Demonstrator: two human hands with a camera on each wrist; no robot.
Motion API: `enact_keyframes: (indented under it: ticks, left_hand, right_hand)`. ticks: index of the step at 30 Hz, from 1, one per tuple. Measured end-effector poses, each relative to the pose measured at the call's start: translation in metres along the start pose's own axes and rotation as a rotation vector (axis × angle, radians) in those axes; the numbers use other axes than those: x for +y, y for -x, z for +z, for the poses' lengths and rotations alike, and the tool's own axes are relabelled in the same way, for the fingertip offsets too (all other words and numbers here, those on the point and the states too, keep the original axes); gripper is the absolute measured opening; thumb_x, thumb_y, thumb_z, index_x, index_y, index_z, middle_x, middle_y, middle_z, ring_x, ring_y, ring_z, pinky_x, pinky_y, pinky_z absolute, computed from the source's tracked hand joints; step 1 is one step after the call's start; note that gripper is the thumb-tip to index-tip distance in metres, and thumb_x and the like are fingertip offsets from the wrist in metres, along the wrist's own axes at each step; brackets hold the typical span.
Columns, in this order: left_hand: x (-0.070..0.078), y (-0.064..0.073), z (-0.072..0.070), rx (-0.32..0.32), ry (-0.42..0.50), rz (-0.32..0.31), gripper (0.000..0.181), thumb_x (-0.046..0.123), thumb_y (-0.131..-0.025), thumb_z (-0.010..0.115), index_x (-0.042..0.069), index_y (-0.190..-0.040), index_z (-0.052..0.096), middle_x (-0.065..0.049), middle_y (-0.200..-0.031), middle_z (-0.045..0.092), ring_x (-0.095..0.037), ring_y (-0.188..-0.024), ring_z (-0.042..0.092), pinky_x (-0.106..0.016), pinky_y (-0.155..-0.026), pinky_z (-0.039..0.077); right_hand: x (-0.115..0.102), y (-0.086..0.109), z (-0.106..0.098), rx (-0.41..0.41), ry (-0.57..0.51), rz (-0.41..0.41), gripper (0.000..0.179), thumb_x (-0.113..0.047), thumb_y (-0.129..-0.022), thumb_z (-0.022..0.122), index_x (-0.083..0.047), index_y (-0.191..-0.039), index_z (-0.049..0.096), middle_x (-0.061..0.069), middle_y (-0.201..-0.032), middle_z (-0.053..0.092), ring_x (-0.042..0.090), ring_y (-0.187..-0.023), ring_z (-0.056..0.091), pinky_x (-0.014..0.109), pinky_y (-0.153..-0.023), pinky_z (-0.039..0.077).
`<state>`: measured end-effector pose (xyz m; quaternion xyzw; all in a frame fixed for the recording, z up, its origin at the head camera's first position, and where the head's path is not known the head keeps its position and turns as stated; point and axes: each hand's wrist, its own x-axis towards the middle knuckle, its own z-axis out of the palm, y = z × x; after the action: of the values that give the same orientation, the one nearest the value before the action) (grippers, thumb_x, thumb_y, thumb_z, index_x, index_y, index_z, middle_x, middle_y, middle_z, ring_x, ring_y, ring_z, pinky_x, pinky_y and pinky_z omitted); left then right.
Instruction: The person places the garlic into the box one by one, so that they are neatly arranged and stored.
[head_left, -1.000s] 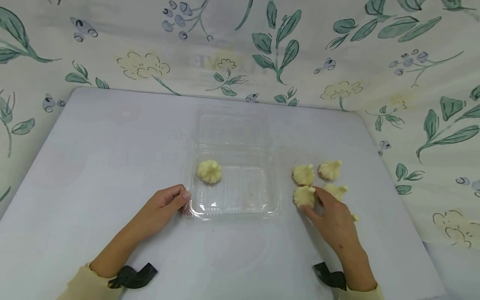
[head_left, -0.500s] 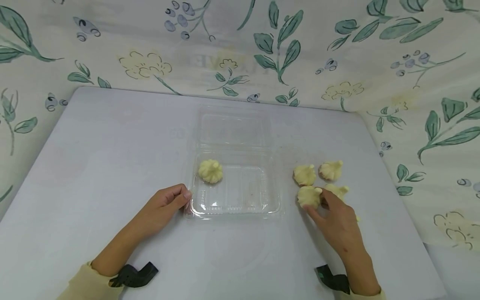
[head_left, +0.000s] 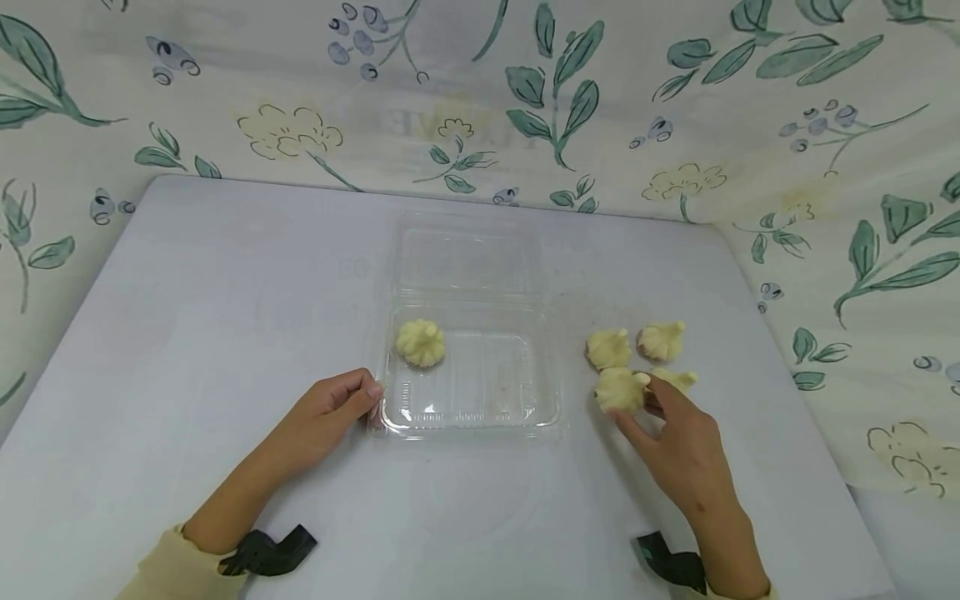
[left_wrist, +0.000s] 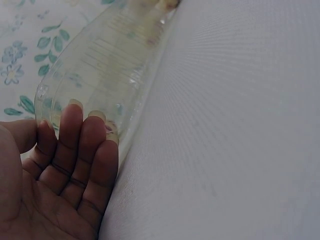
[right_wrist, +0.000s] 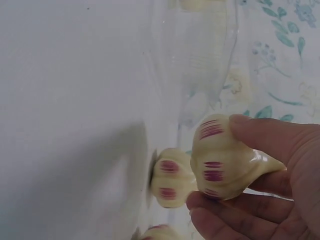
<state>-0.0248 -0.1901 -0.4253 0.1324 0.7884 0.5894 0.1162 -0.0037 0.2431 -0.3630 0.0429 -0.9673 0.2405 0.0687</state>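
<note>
My right hand (head_left: 682, 446) pinches a cream garlic bulb (head_left: 618, 390) between thumb and fingers. In the right wrist view this garlic bulb (right_wrist: 220, 162), with purple streaks, is held off the table. At the near left corner of a hinged clear plastic container (head_left: 491, 379), my left hand (head_left: 318, 421) grips the rim. The left wrist view shows thumb and index finger meeting on the container's edge (left_wrist: 42, 95), the other fingers lying along its outside. Inside the container's near half, at upper left, sits one garlic bulb (head_left: 421, 342).
Other garlic bulbs lie on the white table (head_left: 480, 517) around the right hand: one far left of it (head_left: 608, 348), one far right (head_left: 662, 341), and one partly hidden behind the fingers (head_left: 678, 380). The container's lid (head_left: 468, 254) lies folded back. Floral cloth (head_left: 450, 100) hangs behind.
My right hand has picked up the garlic bulb and moved it slightly right and up. The left hand keeps its hold on the container.
</note>
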Motion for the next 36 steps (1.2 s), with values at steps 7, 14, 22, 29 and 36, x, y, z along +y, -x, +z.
enact_keyframes:
  ticks: [7,14,22,29,36]
  left_hand:
    - [0.000,0.000,0.000,0.000,0.001,-0.008,0.029,0.022,-0.111,0.054,0.011,-0.085,0.055,-0.006,-0.080,0.050,-0.020,-0.077,0.047,-0.031,-0.068,0.038]
    - [0.002,0.001,-0.001,-0.004,0.009,-0.008,0.029,0.022,-0.111,0.053,0.010,-0.085,0.055,-0.009,-0.081,0.050,-0.020,-0.078,0.047,-0.031,-0.069,0.038]
    - [0.002,-0.001,0.000,-0.012,0.005,-0.003,0.029,0.022,-0.111,0.053,0.011,-0.085,0.055,-0.012,-0.081,0.051,-0.022,-0.078,0.048,-0.030,-0.069,0.040]
    - [0.004,0.000,-0.001,-0.005,-0.005,-0.013,0.030,0.023,-0.111,0.054,0.010,-0.084,0.054,-0.013,-0.080,0.049,-0.020,-0.075,0.047,-0.030,-0.068,0.039]
    - [0.003,0.000,-0.001,-0.006,-0.004,-0.012,0.030,0.022,-0.111,0.054,0.011,-0.084,0.054,-0.012,-0.080,0.050,-0.020,-0.075,0.047,-0.030,-0.068,0.039]
  right_hand:
    - [-0.007,-0.001,0.000,0.037,-0.029,-0.062,0.049,-0.019,-0.087,0.088,0.000,-0.126,0.065,0.017,-0.114,0.073,0.035,-0.100,0.073,0.055,-0.083,0.057]
    - [-0.014,-0.002,0.003,0.041,-0.044,-0.125,0.053,-0.018,-0.086,0.089,-0.001,-0.130,0.065,0.015,-0.118,0.073,0.033,-0.100,0.073,0.052,-0.083,0.058]
    - [-0.016,-0.002,0.005,0.055,-0.051,-0.199,0.060,-0.014,-0.082,0.092,-0.004,-0.135,0.064,0.012,-0.121,0.073,0.028,-0.100,0.074,0.047,-0.080,0.058]
    - [-0.020,-0.003,0.005,0.022,-0.094,-0.275,0.067,-0.012,-0.080,0.093,-0.010,-0.140,0.062,0.005,-0.124,0.072,0.022,-0.101,0.073,0.024,-0.088,0.054]
    - [-0.029,-0.005,0.007,0.016,-0.107,-0.309,0.067,-0.013,-0.079,0.093,-0.008,-0.138,0.063,0.006,-0.127,0.071,0.021,-0.102,0.073,0.027,-0.090,0.054]
